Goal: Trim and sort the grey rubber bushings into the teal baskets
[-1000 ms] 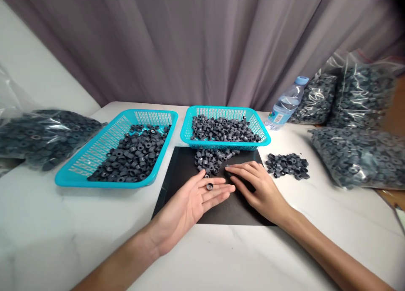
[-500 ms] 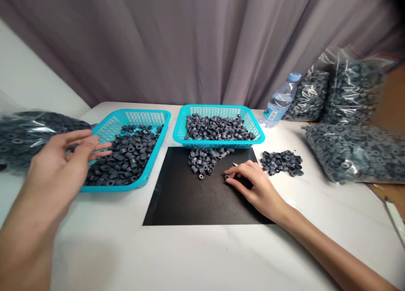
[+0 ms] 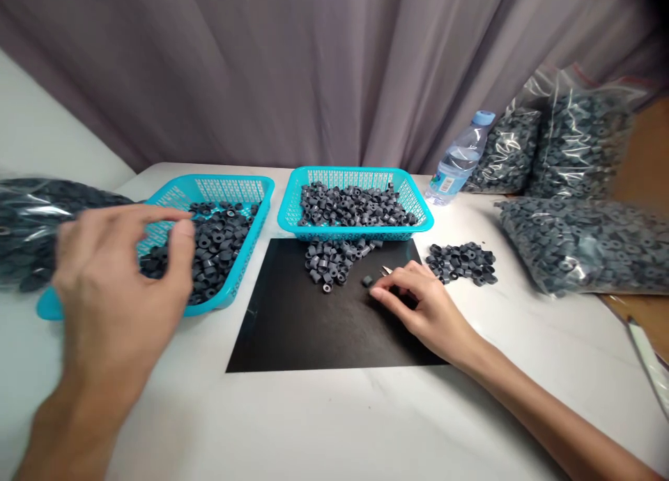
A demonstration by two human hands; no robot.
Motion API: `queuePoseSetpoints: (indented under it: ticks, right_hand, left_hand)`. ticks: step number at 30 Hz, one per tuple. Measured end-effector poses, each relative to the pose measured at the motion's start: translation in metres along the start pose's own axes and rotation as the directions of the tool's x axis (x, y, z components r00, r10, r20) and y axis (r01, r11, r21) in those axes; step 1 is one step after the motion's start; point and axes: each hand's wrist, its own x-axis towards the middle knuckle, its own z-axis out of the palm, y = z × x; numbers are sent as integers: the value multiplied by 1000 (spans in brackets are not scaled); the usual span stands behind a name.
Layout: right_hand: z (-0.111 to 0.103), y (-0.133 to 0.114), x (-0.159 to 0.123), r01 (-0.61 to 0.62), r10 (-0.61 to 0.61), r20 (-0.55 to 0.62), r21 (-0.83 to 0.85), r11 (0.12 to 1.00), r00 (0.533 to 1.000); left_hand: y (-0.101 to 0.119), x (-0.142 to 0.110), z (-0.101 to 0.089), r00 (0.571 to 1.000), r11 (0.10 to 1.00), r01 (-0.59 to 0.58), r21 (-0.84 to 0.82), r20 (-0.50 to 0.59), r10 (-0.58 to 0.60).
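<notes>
My left hand [image 3: 118, 286] hovers, slightly blurred, above the near end of the left turquoise basket [image 3: 230, 182], which holds dark grey rings [image 3: 219, 240]. Its fingers are loosely curved and apart, with nothing seen in them. My right hand [image 3: 426, 307] rests on the black mat [image 3: 313, 334] with fingers curled around a thin pointed metal tool [image 3: 385, 270]. A single grey ring [image 3: 367, 281] lies just off its fingertips. A small pile of grey rings [image 3: 332, 261] sits on the mat's far edge.
A second turquoise basket [image 3: 355, 233] full of rings stands behind the mat. Another ring pile [image 3: 463, 261] lies on the white table to the right, and beyond it a water bottle [image 3: 454, 164]. Plastic bags of rings lie at right [image 3: 575, 247] and left [image 3: 26, 216].
My left hand, which held one ring on its open palm at the mat, swung left over the left basket; the ring is no longer seen. My right hand's fingers curled in.
</notes>
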Motion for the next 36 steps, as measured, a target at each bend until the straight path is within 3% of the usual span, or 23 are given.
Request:
queuePoseSetpoints:
  ticks: [1,4,7,9,14,17,20,23,25,28,32,36]
  right_hand:
    - [1,0,-1,20,-20,9,-24,1000,1000]
    - [4,1,-2,56,-55,13,-85,995,998]
    - [7,6,-1,38,-45,-39,-146,989,998]
    - [9,10,0,28,-43,-73,-197,980,996]
    - [13,21,5,20,-51,-103,-277,961,993]
    - [13,24,7,-5,-28,-126,-254,967,992]
    - [9,16,7,-36,5,-191,-161,986,982]
    - [3,-4,4,-54,81,-167,159,986,983]
    - [0,-18,0,-124,141,-3,462,878,990]
    - [1,-30,-5,-236,167,167,711,662,972]
    - [9,-33,-9,-299,204,227,830,471,952]
    - [13,-32,-11,-318,202,255,853,413,946]
  left_hand:
    - [13,-6,6,997,997,-68,44,-39,70]
    - [44,-26,23,972,974,-217,-60,81,222]
    - [60,-45,36,944,951,-159,-265,242,225]
    - [65,-54,43,914,933,-124,-337,328,240]
    - [66,-65,54,824,901,-307,-307,387,413]
    - [64,-68,59,804,897,-313,-312,416,425]
    - [65,-70,63,813,910,-194,-367,459,359]
    - [69,-71,67,836,898,55,-436,512,197]
    - [73,-73,69,830,827,230,-513,547,109]
    - [77,-77,71,818,691,357,-628,567,94]
    - [77,-82,71,851,607,377,-699,521,71]
    - [75,-82,70,844,544,430,-721,535,41]
